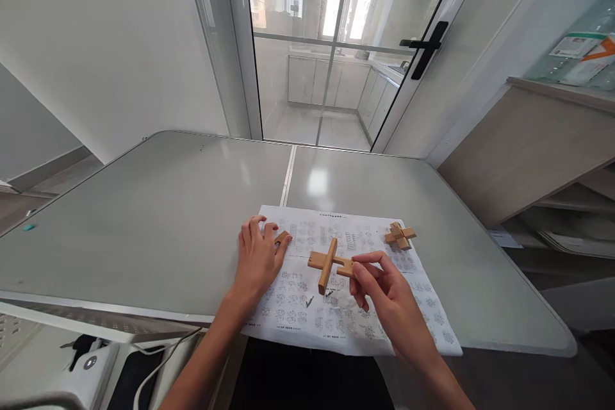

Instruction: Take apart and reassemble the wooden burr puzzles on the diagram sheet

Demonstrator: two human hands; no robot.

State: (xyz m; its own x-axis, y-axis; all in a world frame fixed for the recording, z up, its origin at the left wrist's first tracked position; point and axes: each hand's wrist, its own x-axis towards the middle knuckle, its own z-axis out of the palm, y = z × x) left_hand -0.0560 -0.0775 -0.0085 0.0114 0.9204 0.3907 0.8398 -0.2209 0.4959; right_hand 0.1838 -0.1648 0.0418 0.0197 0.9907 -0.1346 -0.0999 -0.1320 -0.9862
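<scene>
Wooden block (282, 237) shows between thumb and curled fingers of the left hand (258, 255); whether they grip it, one cannot tell. Rightward, crossed wooden puzzle pieces (327, 267) sit over the printed sheet (353, 341), pinched by the right hand (385, 286).

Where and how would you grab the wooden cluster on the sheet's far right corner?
Likely pinch the wooden cluster across its crossed middle, from above: bars jut out around it and its top is uncovered. The right hand is nearer but holds a notched piece.
</scene>
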